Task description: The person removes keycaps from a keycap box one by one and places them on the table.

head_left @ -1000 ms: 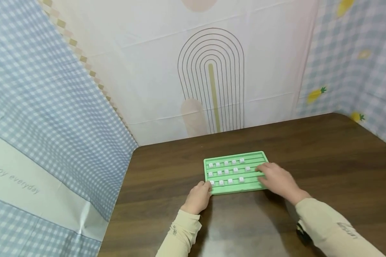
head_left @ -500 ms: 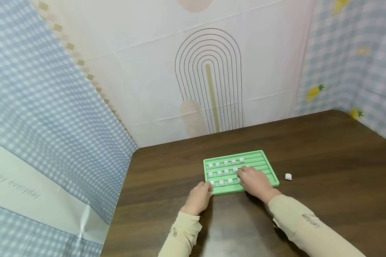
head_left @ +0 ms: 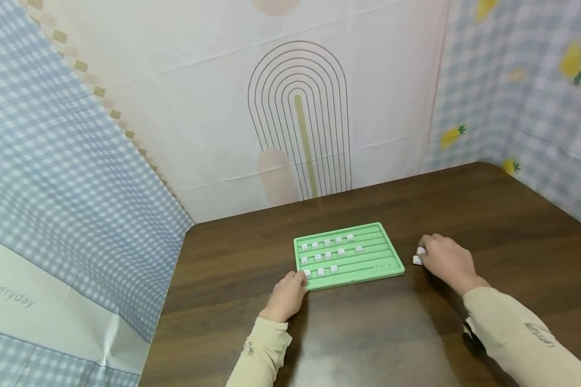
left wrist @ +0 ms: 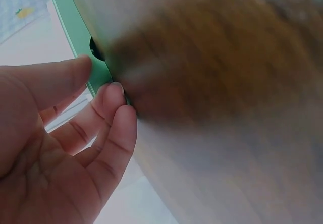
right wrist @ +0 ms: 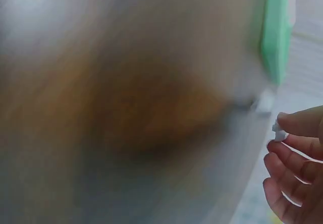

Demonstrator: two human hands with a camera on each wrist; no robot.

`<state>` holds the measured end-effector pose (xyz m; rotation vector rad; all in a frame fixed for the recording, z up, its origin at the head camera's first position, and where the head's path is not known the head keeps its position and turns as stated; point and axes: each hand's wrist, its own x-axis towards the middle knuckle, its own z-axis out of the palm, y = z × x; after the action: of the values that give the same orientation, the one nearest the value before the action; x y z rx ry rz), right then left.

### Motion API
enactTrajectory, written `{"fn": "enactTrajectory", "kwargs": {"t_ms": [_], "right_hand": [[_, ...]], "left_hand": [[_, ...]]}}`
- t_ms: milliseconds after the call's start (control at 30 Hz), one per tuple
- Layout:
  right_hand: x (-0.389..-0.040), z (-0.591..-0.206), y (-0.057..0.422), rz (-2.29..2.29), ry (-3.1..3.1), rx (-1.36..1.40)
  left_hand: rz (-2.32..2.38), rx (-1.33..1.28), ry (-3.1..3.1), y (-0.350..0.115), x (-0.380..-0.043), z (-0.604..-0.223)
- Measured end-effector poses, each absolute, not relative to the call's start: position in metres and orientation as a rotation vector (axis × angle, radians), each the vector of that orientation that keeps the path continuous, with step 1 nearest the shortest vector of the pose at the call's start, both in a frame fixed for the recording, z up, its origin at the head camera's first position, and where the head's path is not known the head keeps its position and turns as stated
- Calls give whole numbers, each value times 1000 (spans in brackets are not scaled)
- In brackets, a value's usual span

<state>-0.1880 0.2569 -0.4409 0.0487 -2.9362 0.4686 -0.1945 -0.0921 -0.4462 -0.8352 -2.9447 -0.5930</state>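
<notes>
Broadly, the dark wooden table filled the lower part of the head view, and on it, in front of the person, lay the flat green tray. Its long axis ran from left to right, with the right end angled slightly farther from the person, and its slots followed that same line. The left hand reached forward to the tray's near left corner, thumb and curled fingers gripping the edge. The right hand was stretched out beyond the tray's right end, palm down, pinching a small white piece between thumb and forefinger; which way that piece faced could not be told. White pieces sat in three rows toward the tray's left: five in the far row, five in the middle, three in the near one. A loose white piece lay on the table just beside the pinched one.
</notes>
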Motion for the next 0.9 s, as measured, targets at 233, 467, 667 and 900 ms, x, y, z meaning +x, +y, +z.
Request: {"fn": "enactTrajectory", "kwargs": {"t_ms": [233, 467, 667, 900], "right_hand": [[-184, -453, 274, 482, -3054, 53], [-194, -437, 259, 469, -3030, 134], [-209, -433, 201, 525, -2948, 318], [-217, -451, 129, 527, -2918, 506]], "left_hand": [[-573, -867, -2935, -95, -197, -445], [-573, -832, -2932, -94, -198, -446], [-572, -808, -2961, -94, -199, -448], [-538, -794, -2978, -92, -198, -453]]}}
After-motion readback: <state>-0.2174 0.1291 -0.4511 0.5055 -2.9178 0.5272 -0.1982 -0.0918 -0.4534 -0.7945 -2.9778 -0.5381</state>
